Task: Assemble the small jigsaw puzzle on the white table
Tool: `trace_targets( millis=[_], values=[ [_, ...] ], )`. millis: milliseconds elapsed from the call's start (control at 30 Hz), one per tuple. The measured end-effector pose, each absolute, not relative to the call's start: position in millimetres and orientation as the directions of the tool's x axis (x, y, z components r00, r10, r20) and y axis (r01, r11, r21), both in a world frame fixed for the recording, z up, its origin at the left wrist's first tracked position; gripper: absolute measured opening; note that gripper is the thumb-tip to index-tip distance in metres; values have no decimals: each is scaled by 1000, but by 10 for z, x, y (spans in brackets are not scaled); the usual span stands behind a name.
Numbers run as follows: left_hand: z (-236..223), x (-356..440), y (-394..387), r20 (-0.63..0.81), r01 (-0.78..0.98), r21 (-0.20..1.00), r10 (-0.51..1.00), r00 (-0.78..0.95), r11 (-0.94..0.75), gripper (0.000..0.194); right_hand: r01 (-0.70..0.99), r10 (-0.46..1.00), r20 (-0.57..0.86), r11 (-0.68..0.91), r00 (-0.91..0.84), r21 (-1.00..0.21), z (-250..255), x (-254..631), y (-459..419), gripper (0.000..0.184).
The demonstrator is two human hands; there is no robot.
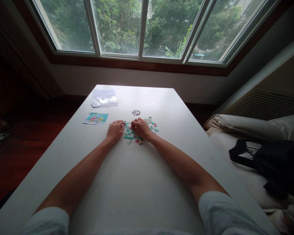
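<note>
Small jigsaw puzzle pieces [130, 133], mostly teal with some pink, green and yellow, lie in a loose pile on the white table [139, 182]. At the pile's left edge rests my left hand [115, 131], fingers loosely bent and apart, their tips by the outermost pieces. My right hand [141, 128] reaches over the middle of the pile, its thumb and fingers closed together at a puzzle piece that they mostly hide. More pieces spread out to the right of that hand. Left of the pile lies a colourful picture sheet [97, 118] with a teal background.
A clear plastic bag with papers [104, 97] lies at the table's far left. Beyond the pile is a small round black-and-white item [136, 113]. A pale sofa [225, 140] with a dark bag [279, 163] stands to the right. Windows [117, 26] face me.
</note>
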State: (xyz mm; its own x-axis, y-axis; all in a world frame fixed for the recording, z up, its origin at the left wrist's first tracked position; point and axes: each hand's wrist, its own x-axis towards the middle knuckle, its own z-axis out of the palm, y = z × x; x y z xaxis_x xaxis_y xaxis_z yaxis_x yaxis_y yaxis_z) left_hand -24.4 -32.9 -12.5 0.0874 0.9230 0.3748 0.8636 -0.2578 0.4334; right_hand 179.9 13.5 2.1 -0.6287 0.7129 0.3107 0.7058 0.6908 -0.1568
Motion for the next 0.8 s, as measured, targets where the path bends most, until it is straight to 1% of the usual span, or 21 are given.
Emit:
trace_targets(
  millis=[100, 333, 500, 633, 733, 800],
  values=[
    [-118, -242, -334, 373, 862, 433, 923, 96, -264, 26, 699, 710, 294, 697, -640, -161, 47, 1753, 161, 12],
    [-103, -219, -345, 363, 884, 393, 926, 104, -253, 28, 715, 724, 256, 684, -641, -144, 74, 1715, 214, 19],
    [-113, -229, -348, 372, 890, 370, 920, 121, -266, 29, 671, 683, 255, 727, -684, -148, 46, 1767, 254, 24],
    [-117, -220, -375, 367, 889, 349, 916, 161, -297, 34, 661, 688, 322, 721, -650, -208, 25, 1943, 303, 25],
    [-109, -152, -420, 362, 882, 329, 907, 214, -339, 38, 698, 747, 370, 657, -553, -283, -3, 2196, 391, 25],
    [-104, -79, -455, 354, 880, 308, 902, 246, -361, 42, 711, 767, 384, 631, -514, -309, -34, 2387, 464, 29]
  ],
)
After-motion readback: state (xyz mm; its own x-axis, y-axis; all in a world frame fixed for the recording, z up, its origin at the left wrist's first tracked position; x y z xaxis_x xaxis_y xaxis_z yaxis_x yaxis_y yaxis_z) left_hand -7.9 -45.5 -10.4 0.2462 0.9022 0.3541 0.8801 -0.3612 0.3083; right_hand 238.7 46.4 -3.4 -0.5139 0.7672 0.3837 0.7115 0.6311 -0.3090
